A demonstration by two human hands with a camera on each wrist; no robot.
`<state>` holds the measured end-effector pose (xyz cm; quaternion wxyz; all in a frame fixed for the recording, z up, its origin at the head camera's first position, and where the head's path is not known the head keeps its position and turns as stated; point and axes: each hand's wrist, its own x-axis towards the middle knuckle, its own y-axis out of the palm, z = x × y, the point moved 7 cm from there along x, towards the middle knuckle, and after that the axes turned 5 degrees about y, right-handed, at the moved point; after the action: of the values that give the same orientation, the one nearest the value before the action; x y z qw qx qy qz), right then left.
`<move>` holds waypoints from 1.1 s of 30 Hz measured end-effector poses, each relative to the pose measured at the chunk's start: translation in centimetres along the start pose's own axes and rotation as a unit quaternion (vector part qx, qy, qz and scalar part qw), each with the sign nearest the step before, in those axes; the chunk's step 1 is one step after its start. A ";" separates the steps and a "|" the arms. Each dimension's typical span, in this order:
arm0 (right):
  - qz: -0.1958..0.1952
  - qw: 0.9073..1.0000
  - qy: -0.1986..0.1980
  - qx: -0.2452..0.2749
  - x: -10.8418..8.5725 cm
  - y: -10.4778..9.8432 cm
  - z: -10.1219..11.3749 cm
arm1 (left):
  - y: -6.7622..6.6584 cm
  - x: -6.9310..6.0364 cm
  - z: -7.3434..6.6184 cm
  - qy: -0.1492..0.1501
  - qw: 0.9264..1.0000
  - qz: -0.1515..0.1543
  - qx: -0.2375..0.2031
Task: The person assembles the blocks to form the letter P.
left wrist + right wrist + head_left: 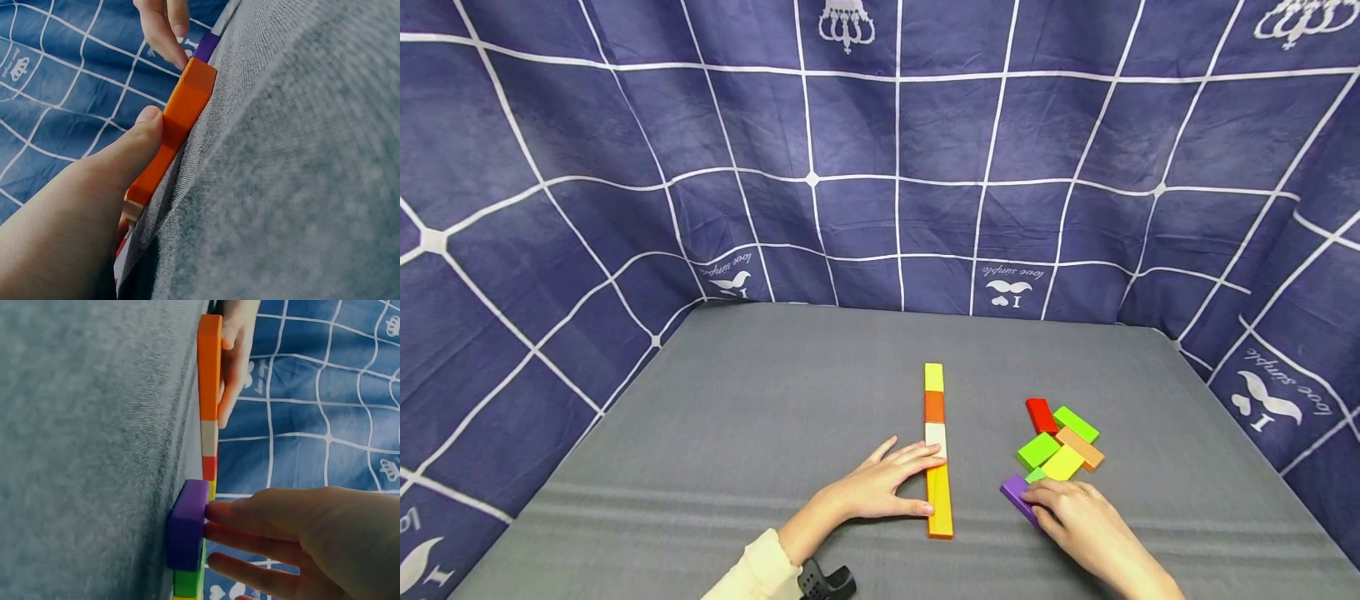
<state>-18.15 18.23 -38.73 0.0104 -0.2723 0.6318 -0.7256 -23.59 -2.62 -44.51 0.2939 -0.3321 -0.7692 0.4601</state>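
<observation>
A straight row of blocks lies on the grey table: a yellow-green block (933,377) at the far end, then an orange-red block (934,407), a white block (935,435) and a longer yellow-orange block (940,521) nearest. My left hand (880,487) rests against the row's left side, fingertips at the white block and thumb on the long block, fingers extended. To the right, the fingertips of my right hand (1086,525) touch a purple block (1015,492). In the right wrist view those fingers reach fairly straight to the purple block (189,528), which lies flat.
Just beyond the right hand is a loose cluster: a red block (1041,415), green blocks (1037,451), a yellow block (1063,463) and a light orange block (1081,447). A blue gridded curtain (940,217) encloses the grey table (760,400) at the back and sides.
</observation>
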 end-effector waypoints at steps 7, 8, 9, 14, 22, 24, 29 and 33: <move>0.049 0.998 -0.030 0.016 1.1 1.2 1.6 | 0.0 -0.1 0.0 0.000 1.000 -0.001 0.000; 0.048 0.998 -0.032 0.014 1.3 1.4 1.8 | 0.1 -0.1 0.0 0.000 1.000 -0.001 0.000; 0.045 0.998 -0.037 0.012 1.6 1.5 2.1 | 0.1 -0.1 0.0 -0.001 1.000 0.000 -0.002; 0.061 0.998 -0.024 0.007 3.4 2.4 3.0 | 0.0 -0.1 0.1 -0.005 1.000 0.004 -0.005; 0.071 0.997 0.018 0.005 6.8 3.8 3.0 | -0.2 0.1 -0.1 -0.003 1.000 0.005 -0.005; 0.068 0.997 0.027 -0.003 7.7 4.1 2.8 | -0.3 0.2 -0.1 -0.002 1.000 0.005 -0.002; 0.077 0.996 0.046 -0.013 9.5 5.0 2.2 | -0.3 0.1 0.0 -0.001 1.000 0.003 0.000; 0.107 0.992 0.070 0.008 10.8 5.7 1.5 | -0.2 -0.1 -0.1 0.002 1.000 0.002 -0.002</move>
<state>-28.64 11.78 -39.79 0.0456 -0.1518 0.6508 -0.7425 -23.52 -2.73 -44.30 0.2938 -0.3350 -0.7688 0.4588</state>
